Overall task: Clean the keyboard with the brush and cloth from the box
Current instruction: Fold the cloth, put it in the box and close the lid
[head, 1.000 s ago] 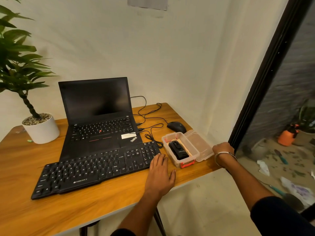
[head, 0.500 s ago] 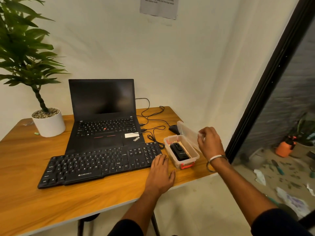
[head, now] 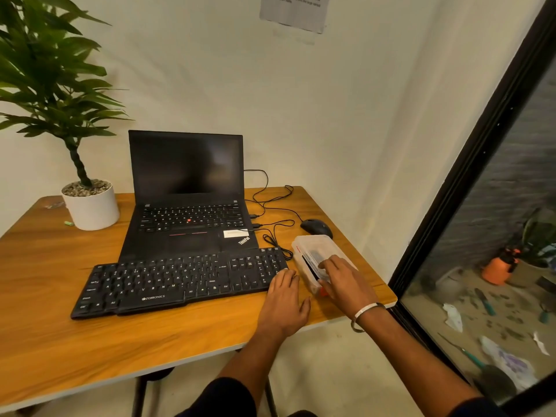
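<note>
The black keyboard [head: 180, 281] lies on the wooden table [head: 45, 326] in front of the laptop. Just right of it stands the small clear plastic box [head: 311, 246] with a red latch, its lid down. A dark object shows dimly through the lid; brush and cloth cannot be told apart. My right hand [head: 343, 281] lies over the box's near end, fingers on the lid and thumb down at the latch. My left hand [head: 284, 302] rests flat on the table between the keyboard's right end and the box, holding nothing.
An open black laptop [head: 186, 206] stands behind the keyboard. A black mouse [head: 316, 227] and loose cables [head: 270, 206] lie behind the box. A white plant pot [head: 91, 206] sits at the table's back left. The box is close to the table's right edge.
The box's lid lay open, then my right hand lifted it and swung it down; now the lid is shut under that hand. My left hand has stayed in place.
</note>
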